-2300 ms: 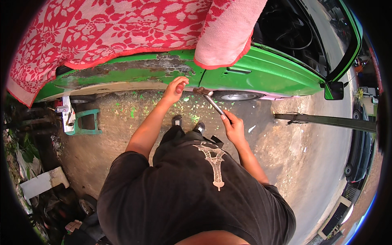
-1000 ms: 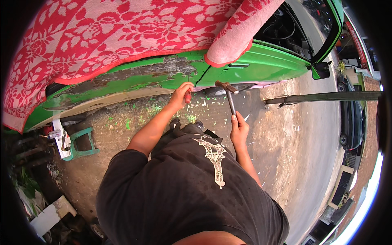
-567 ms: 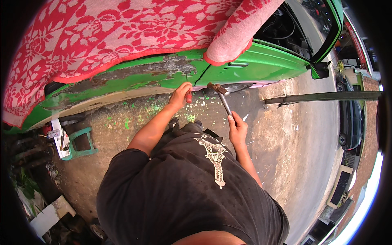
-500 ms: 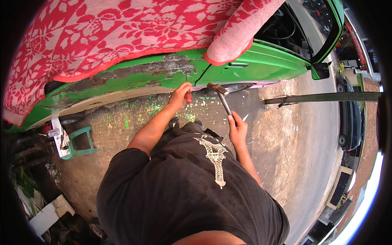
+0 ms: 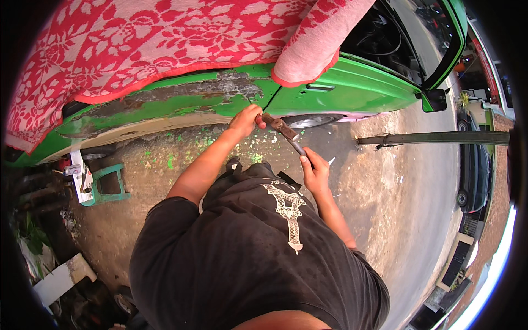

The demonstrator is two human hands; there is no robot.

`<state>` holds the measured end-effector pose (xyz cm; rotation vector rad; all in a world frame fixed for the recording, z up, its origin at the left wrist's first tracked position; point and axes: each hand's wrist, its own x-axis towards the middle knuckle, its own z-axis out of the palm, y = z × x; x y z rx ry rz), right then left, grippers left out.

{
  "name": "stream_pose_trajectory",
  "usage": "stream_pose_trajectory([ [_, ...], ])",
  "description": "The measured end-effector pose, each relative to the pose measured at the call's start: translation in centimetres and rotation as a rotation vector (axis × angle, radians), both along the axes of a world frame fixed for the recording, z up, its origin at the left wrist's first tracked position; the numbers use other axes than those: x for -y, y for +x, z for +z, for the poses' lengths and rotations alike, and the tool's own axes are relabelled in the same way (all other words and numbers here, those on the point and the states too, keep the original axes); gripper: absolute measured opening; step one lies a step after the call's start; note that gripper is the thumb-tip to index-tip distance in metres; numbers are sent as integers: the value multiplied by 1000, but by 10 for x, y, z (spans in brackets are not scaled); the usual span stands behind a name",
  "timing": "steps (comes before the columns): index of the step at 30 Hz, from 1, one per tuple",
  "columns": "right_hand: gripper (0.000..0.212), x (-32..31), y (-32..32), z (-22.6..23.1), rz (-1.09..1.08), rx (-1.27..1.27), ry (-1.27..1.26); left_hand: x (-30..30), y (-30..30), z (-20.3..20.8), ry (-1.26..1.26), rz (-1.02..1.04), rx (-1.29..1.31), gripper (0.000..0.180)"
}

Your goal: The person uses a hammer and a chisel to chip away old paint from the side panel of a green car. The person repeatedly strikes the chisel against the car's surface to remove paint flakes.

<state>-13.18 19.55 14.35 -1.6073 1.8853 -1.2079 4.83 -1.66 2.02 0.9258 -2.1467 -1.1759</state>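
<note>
My left hand (image 5: 243, 122) is closed round the red handle of a screwdriver (image 5: 260, 121). Its thin shaft points away from me at the green car body (image 5: 352, 77), close to a scraped grey-brown patch (image 5: 231, 85) left of the door gap. Whether the tip touches the metal is too small to tell. In my right hand (image 5: 317, 173) is the shaft of a hammer (image 5: 281, 127). The rusty hammer head is right beside the butt of the screwdriver's handle, and seems to touch it.
A red-and-pink floral blanket (image 5: 165, 38) covers the car's upper side. Green paint flakes (image 5: 170, 160) litter the ground. A green plastic stool (image 5: 110, 187) stands at left, a post (image 5: 434, 137) juts in at right, and a dark car (image 5: 474, 170) is parked across the road.
The hammer head has moved left, from a gap beside the screwdriver up to its handle. My right hand has shifted slightly; my left stays near the same spot on the car.
</note>
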Motion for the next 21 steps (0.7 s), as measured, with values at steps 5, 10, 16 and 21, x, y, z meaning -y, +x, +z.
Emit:
stream_pose_trajectory([
  [5,21,2,-12,-48,-23,-51,-107,13,-11,2,-128,11,115,20],
  [10,22,-3,-17,-48,-35,-78,65,8,-14,7,-157,-6,215,18],
  [16,27,-10,-34,-43,-177,145,78,3,-20,24,-69,-20,258,9],
  [21,29,-14,-45,-60,-213,153,112,3,-25,37,-54,-71,296,9],
])
